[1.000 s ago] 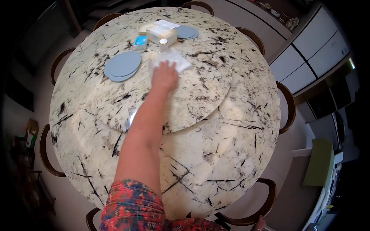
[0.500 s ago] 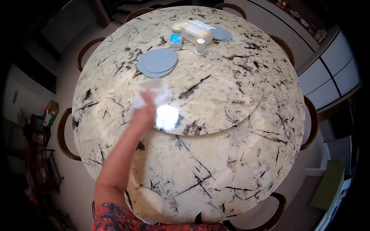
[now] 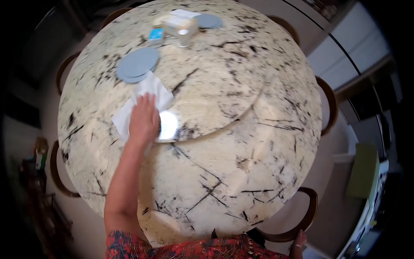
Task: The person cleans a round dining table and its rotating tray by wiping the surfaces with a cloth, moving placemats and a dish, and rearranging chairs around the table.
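My left hand (image 3: 144, 117) lies palm down, fingers stretched out flat, on a white tissue (image 3: 154, 88). The sheet is spread on the raised round stone turntable (image 3: 215, 108), its corners sticking out past my fingers. Just beyond it are overlapping grey-blue round placemats (image 3: 137, 64), close to the tissue's far corner. A bright light reflection shines right beside the hand. At the bottom right, my right hand (image 3: 298, 241) hangs low by a chair, away from the tabletop; it is small and its fingers are unclear.
Farther back stand a tissue pack (image 3: 181, 23), a small blue-and-white box (image 3: 155, 36), a white-capped jar (image 3: 184, 39) and more grey placemats (image 3: 209, 20). Wooden chairs (image 3: 327, 105) ring the round marbled table (image 3: 276, 172). A green-topped bench (image 3: 362, 170) is at right.
The tissue, bunched under my left hand before, is now spread wider, with the hand flat on it. The view has shifted, and my right hand has come into sight at bottom right.
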Available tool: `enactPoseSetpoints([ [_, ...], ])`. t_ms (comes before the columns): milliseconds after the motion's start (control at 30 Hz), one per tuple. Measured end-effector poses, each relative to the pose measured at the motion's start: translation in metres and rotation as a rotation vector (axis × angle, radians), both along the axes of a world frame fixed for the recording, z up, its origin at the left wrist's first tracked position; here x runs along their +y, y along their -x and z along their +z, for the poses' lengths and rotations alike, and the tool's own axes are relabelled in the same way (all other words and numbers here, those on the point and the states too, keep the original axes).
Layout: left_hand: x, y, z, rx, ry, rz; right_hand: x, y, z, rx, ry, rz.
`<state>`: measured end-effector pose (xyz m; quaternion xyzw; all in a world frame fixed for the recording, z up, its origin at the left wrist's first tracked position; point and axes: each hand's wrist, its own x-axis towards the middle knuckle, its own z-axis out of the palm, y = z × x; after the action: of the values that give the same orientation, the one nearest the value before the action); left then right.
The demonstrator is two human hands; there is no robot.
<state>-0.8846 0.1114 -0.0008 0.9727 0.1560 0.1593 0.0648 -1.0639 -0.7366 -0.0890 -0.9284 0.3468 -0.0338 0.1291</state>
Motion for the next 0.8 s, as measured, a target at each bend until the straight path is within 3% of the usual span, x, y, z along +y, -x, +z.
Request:
enactPoseSetpoints([
  [67,-0.062,0.012,0.006,0.015,0.075,-0.291,-0.004,0.008,-0.002,-0.051,0.055,-0.011],
  [167,-0.135,0.04,0.005,0.074,0.217,-0.666,0.029,-0.007,0.022,0.079,0.048,-0.126],
  [200,-0.15,0.047,0.005,0.075,0.217,-0.692,0.032,-0.008,0.021,0.005,0.038,-0.099],
  [267,-0.172,0.052,0.005,0.303,0.131,-0.498,0.026,-0.001,0.011,-0.101,0.002,-0.059],
  [300,-0.178,0.041,0.007,0.312,0.131,-0.523,0.025,0.005,0.01,-0.094,0.005,-0.084],
  [367,-0.186,0.007,0.013,0.316,0.295,-0.22,0.026,0.002,0.013,-0.073,-0.021,-0.097],
  [400,-0.191,-0.013,0.008,0.309,0.329,-0.227,0.037,-0.001,0.018,-0.117,-0.042,-0.094],
  [533,-0.237,-0.063,-0.003,0.244,0.191,-0.089,0.04,-0.002,0.02,-0.109,0.021,-0.103],
  [667,-0.249,-0.062,0.002,0.34,0.285,-0.122,0.041,-0.001,0.016,-0.161,0.037,-0.115],
  [733,-0.259,-0.057,-0.006,0.23,0.15,-0.488,0.041,0.002,0.013,-0.204,0.002,-0.129],
  [800,-0.263,-0.083,-0.007,0.253,0.186,-0.496,0.042,0.003,0.016,-0.183,0.02,-0.132],
])
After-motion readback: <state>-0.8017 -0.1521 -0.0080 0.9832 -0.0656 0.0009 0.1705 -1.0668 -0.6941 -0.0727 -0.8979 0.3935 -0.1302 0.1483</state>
